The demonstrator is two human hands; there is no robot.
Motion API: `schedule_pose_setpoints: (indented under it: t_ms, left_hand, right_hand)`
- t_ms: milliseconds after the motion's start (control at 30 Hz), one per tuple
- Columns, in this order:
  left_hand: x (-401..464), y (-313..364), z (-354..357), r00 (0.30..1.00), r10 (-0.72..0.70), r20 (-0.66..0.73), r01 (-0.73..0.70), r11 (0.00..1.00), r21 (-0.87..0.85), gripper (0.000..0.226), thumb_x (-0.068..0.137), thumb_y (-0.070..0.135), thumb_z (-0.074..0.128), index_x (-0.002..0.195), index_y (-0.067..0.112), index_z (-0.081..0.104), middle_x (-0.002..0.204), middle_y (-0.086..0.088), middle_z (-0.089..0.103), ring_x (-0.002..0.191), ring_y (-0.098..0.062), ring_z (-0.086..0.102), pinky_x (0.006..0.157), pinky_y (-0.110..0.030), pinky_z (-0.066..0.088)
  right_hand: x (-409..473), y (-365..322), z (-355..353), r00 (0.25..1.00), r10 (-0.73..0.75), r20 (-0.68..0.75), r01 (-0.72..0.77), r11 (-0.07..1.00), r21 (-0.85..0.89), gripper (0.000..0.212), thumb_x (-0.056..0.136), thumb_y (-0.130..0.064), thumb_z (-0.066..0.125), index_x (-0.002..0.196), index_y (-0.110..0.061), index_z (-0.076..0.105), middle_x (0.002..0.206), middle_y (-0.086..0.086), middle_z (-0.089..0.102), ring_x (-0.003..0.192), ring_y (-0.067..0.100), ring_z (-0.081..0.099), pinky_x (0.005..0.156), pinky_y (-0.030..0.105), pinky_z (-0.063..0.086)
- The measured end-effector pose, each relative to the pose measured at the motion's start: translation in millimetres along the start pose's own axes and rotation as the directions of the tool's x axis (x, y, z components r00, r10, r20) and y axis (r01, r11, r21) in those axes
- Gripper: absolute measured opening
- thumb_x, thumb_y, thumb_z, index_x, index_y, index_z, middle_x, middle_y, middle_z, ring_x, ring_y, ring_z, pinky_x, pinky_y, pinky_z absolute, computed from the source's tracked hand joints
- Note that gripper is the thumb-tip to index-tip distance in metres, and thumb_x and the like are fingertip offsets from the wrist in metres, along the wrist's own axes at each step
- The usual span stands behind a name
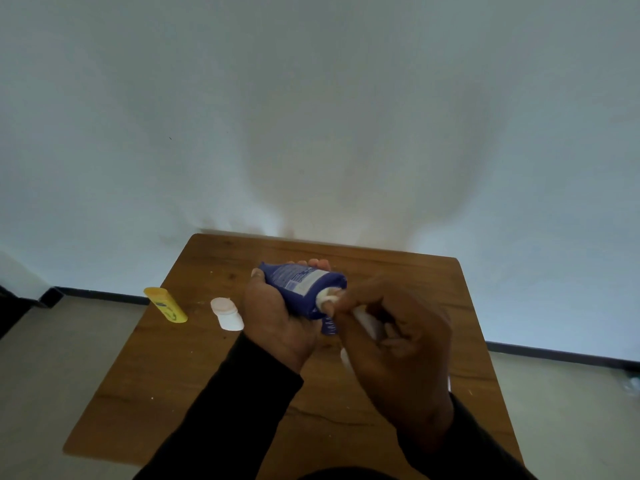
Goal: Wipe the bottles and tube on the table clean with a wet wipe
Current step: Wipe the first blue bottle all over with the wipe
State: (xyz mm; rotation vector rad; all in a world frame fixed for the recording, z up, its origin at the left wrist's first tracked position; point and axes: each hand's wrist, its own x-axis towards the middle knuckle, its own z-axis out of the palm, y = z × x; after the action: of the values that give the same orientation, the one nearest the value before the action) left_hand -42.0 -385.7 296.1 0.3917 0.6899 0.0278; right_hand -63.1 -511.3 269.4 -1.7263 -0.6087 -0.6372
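Head view: left hand [277,306] grips the blue bottle [301,289] above the table [173,375] centre while right hand [391,337] pinches the wet wipe [329,296] against its neck, mid-wipe; yellow tube [166,304] and white bottle [227,313] lie near the left edge, seemingly next
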Motion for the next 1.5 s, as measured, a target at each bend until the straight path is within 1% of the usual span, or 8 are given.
schedule_pose_setpoints:
  t_ms: [400, 533, 667, 867, 1033, 1167, 1333, 1500]
  left_hand:
    - [4.4, -5.6, 3.5, 1.0, -0.005, 0.0, 0.005, 1.0, 0.027, 0.059, 0.105, 0.046, 0.027, 0.134, -0.001, 0.048, 0.087, -0.019, 0.062, 0.078, -0.028, 0.06, 0.068, -0.038, 0.059]
    - [4.7, -5.1, -0.2, 0.998, -0.021, 0.051, 0.02, 1.0, 0.018, 0.044, 0.108, 0.031, 0.032, 0.112, -0.008, 0.052, 0.082, -0.017, 0.058, 0.068, -0.021, 0.064, 0.053, -0.031, 0.059]
    - [5.2, -3.7, 1.8, 0.999, -0.009, 0.04, 0.008, 1.0, 0.016, 0.054, 0.106, 0.043, 0.028, 0.127, -0.002, 0.05, 0.084, -0.019, 0.061, 0.074, -0.028, 0.062, 0.07, -0.04, 0.058]
    - [3.2, -9.7, -0.2, 1.0, -0.007, 0.022, 0.006, 1.0, 0.026, 0.048, 0.105, 0.042, 0.033, 0.099, 0.001, 0.057, 0.058, -0.013, 0.067, 0.044, -0.022, 0.066, 0.041, -0.03, 0.056]
    - [8.8, -6.1, -0.2, 0.998, -0.036, 0.045, 0.036, 0.999, 0.008, 0.056, 0.102, 0.05, 0.034, 0.114, 0.0, 0.056, 0.081, -0.015, 0.062, 0.069, -0.025, 0.063, 0.071, -0.04, 0.058]
    - [11.6, -6.8, -0.7, 0.995, -0.031, 0.092, 0.036, 0.998, -0.05, 0.049, 0.1, 0.052, 0.041, 0.103, 0.005, 0.056, 0.077, -0.011, 0.061, 0.062, -0.023, 0.063, 0.064, -0.039, 0.059]
    - [1.0, -9.7, -16.2, 0.952, 0.121, 0.28, -0.188, 0.955, 0.228, 0.039, 0.095, 0.054, 0.05, 0.096, 0.016, 0.058, 0.075, -0.006, 0.063, 0.064, -0.02, 0.063, 0.06, -0.032, 0.057]
    - [-7.9, -16.6, -28.8, 0.791, 0.284, 0.541, -0.586, 0.604, 0.54, 0.019, 0.082, 0.029, 0.069, 0.092, 0.014, 0.066, 0.079, -0.014, 0.068, 0.065, -0.033, 0.065, 0.059, -0.038, 0.058]
  right_hand:
    - [2.4, 10.6, -0.4, 0.995, -0.027, -0.096, 0.022, 0.998, -0.053, 0.008, 0.083, -0.008, 0.076, 0.083, -0.009, 0.068, 0.086, -0.004, 0.071, 0.079, 0.006, 0.067, 0.067, 0.024, 0.056]
    - [-5.0, -2.8, 8.5, 0.996, -0.084, 0.036, 0.083, 0.996, 0.038, 0.009, 0.083, -0.003, 0.078, 0.082, -0.009, 0.071, 0.084, -0.002, 0.072, 0.079, 0.002, 0.066, 0.068, 0.022, 0.053]
    - [4.9, 8.8, 0.9, 0.996, -0.05, -0.067, 0.051, 0.999, 0.005, 0.007, 0.082, -0.003, 0.075, 0.081, -0.008, 0.071, 0.086, -0.002, 0.073, 0.08, 0.011, 0.07, 0.066, 0.033, 0.057]
    - [5.5, 16.8, -3.4, 0.982, 0.052, -0.182, -0.064, 0.996, -0.062, 0.013, 0.086, -0.017, 0.072, 0.092, -0.024, 0.063, 0.081, -0.01, 0.068, 0.067, 0.016, 0.066, 0.056, 0.036, 0.055]
    - [-2.3, -3.2, -4.7, 0.999, -0.027, -0.038, 0.027, 0.999, 0.023, 0.007, 0.084, -0.016, 0.072, 0.09, -0.016, 0.068, 0.092, -0.008, 0.072, 0.084, 0.004, 0.069, 0.071, 0.02, 0.056]
    - [-2.5, 1.9, -4.3, 0.995, -0.098, 0.013, 0.099, 0.993, -0.057, 0.01, 0.086, -0.015, 0.071, 0.092, -0.017, 0.064, 0.094, -0.006, 0.072, 0.086, 0.0, 0.067, 0.074, 0.017, 0.053]
    - [11.7, 24.8, -21.6, 0.992, 0.002, -0.128, -0.029, 0.979, -0.204, 0.014, 0.08, 0.003, 0.081, 0.084, -0.007, 0.071, 0.082, 0.0, 0.073, 0.072, 0.016, 0.07, 0.06, 0.036, 0.057]
    - [10.4, 11.4, -22.0, 0.994, 0.088, -0.06, -0.093, 0.992, -0.084, 0.019, 0.081, -0.004, 0.081, 0.089, -0.016, 0.069, 0.087, -0.005, 0.073, 0.078, 0.013, 0.07, 0.065, 0.034, 0.058]
